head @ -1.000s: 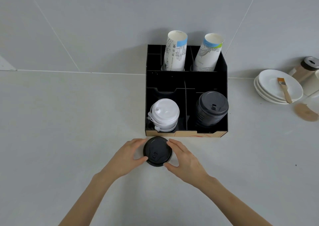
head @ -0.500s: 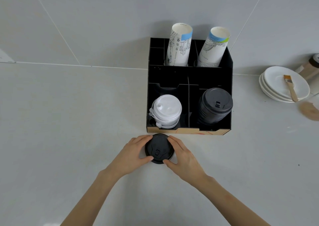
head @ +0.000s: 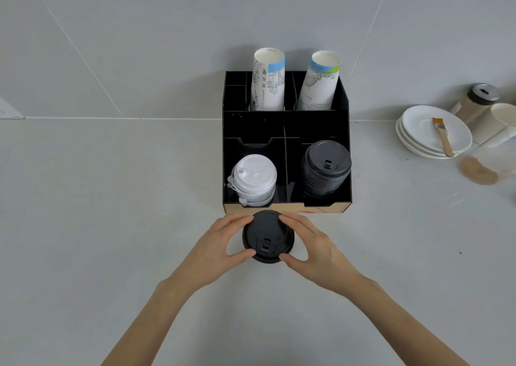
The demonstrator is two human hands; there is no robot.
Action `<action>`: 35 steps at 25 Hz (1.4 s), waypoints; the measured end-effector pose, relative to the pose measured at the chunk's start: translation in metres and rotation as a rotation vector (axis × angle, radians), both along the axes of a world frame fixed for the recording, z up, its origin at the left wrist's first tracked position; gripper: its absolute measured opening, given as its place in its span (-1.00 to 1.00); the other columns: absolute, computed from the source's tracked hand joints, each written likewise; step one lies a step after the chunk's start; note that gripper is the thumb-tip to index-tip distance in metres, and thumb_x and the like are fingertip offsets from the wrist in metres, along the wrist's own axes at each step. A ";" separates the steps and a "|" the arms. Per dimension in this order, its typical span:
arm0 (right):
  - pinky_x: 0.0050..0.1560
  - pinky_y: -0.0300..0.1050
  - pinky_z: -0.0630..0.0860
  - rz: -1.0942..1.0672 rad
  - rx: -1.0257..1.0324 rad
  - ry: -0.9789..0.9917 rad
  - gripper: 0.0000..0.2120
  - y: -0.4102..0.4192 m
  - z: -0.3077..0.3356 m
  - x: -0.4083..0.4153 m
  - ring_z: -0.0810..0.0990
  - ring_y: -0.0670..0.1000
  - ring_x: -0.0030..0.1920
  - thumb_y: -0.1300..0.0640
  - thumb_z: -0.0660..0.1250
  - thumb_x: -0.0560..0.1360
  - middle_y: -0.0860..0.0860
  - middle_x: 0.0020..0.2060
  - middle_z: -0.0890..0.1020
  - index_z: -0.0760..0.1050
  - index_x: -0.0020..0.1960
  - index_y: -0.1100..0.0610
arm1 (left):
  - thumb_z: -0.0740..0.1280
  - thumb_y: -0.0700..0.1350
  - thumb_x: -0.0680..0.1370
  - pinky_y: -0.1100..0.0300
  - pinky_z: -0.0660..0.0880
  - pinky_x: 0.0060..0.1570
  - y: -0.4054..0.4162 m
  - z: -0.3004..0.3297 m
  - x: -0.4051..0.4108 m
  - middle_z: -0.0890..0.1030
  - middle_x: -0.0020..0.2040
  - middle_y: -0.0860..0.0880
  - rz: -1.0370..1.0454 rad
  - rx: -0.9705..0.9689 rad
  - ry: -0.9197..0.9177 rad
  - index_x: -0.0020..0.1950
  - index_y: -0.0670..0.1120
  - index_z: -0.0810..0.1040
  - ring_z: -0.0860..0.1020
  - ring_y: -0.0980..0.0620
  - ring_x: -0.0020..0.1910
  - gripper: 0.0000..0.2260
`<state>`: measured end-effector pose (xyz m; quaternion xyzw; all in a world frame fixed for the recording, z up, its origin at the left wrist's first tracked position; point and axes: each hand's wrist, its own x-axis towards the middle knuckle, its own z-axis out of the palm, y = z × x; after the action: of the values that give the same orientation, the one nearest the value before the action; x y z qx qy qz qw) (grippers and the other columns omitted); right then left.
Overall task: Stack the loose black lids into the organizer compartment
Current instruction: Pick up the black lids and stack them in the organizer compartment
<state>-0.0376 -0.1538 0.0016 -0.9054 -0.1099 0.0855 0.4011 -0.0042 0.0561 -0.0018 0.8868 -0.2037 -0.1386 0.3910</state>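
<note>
- While both bare hands close in from either side, a small pile of loose black lids (head: 268, 237) sits on the pale grey desk (head: 111, 226), just in front of the black organizer (head: 286, 131).
- Left hand (head: 216, 249): its grip is curled around the left edge of the pile, thumb at the near rim and fingers (head: 240, 220) at the far rim.
- Right hand (head: 315, 251): its grip mirrors this on the right edge, thumb and fingers pressed to the rim.
- Top lid of the pile: round, matte black, with a raised centre panel and a small flip tab facing the person; a wider rim shows beneath it, though how many lids lie underneath cannot be told.
- Front right compartment of the organizer: a tall stack of black lids (head: 325, 170), ribbed down its side and rising above the front wall.
- Front left compartment of the organizer: a shorter stack of white lids (head: 254, 180).
- Back row of the organizer: two stacks of printed paper cups (head: 268, 81) leaning upright.
- Well to the right of the organizer: stacked white plates (head: 418, 139) with a small brush (head: 442, 136) lying on top.
</note>
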 end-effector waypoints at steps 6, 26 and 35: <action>0.21 -0.62 0.08 0.002 0.014 -0.088 -0.44 -0.038 0.033 0.008 0.26 -0.26 0.28 0.13 0.36 0.42 -0.16 0.33 0.28 0.22 0.36 0.03 | 0.35 0.00 0.43 0.43 0.22 0.23 -0.037 0.025 0.008 0.31 0.21 0.32 -0.006 -0.054 -0.110 0.30 0.11 0.31 0.29 0.31 0.23 -0.54; 0.17 -0.40 0.22 -0.097 -0.015 -0.167 -0.55 -0.122 0.053 0.097 0.37 -0.19 0.14 0.13 0.37 0.40 -0.08 0.33 0.37 0.36 0.27 0.04 | 0.31 -0.09 0.47 0.05 0.34 0.29 -0.128 0.049 0.095 0.37 0.36 -0.01 0.021 -0.057 -0.158 0.32 -0.05 0.31 0.31 0.04 0.31 -0.56; 0.14 -0.36 0.20 -0.132 -0.005 -0.085 -0.54 -0.125 0.035 0.108 0.32 -0.20 0.14 0.12 0.35 0.42 -0.12 0.32 0.36 0.34 0.29 0.02 | 0.29 -0.08 0.49 -0.04 0.34 0.30 -0.138 0.033 0.106 0.32 0.40 0.00 0.020 0.000 -0.072 0.35 -0.05 0.25 0.29 -0.01 0.34 -0.54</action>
<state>0.0704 -0.2790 0.0369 -0.9145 -0.0666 0.0208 0.3984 0.1018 -0.0823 0.0314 0.8932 -0.2088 -0.1027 0.3849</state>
